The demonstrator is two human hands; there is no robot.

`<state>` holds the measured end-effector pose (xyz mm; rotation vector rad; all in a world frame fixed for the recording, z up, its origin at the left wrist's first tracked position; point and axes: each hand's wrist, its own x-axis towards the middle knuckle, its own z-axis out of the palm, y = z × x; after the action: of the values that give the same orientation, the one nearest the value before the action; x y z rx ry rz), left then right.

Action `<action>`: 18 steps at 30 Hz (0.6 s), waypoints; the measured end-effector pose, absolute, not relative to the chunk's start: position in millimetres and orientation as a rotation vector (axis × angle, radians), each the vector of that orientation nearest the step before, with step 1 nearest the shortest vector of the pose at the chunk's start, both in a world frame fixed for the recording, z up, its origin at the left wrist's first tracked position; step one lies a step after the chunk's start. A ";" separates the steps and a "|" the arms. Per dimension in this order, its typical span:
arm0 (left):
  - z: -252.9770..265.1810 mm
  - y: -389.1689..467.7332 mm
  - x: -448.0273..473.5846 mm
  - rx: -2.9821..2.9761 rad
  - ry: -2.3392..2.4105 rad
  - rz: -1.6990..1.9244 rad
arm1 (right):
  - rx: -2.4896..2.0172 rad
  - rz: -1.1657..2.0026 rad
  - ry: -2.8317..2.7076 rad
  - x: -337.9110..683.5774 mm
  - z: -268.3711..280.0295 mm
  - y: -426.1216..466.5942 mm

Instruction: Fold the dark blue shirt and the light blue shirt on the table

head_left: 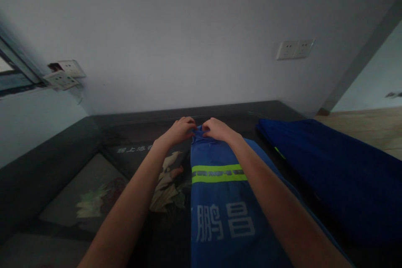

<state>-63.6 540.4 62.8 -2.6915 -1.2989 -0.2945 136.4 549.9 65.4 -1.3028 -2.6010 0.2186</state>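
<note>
A blue work jacket point(220, 192) lies folded lengthwise in front of me, with a yellow-green reflective stripe and white lettering on it. At its far end, my left hand point(183, 129) pinches the bunched edge of the cloth from the left side. Close beside it, my right hand point(216, 129) grips the same edge, thumb and fingers closed on the fabric. My right forearm passes over the jacket and covers part of it. The fingertips of both hands are partly hidden in the folds.
The dark surface point(169, 238) bears printed pictures and lettering, with a raised rim point(141, 116) along the wall. A darker blue garment point(333, 176) lies to the right. Wall sockets point(295, 49) are on the wall; a power strip point(61, 79) is at far left.
</note>
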 end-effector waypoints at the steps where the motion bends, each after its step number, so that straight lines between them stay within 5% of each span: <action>1: 61.2 541.6 -64.9 -2.711 -1.287 -0.309 | -1.278 0.236 -2.619 137.1 64.1 551.5; 18: 50.1 539.1 -50.9 -2.770 -1.275 -0.335 | -1.485 0.115 -2.566 132.5 61.3 538.8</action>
<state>-50.9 539.1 50.1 -2.7698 -1.2746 -0.3346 132.5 538.8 61.3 -1.4851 -2.5662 0.1148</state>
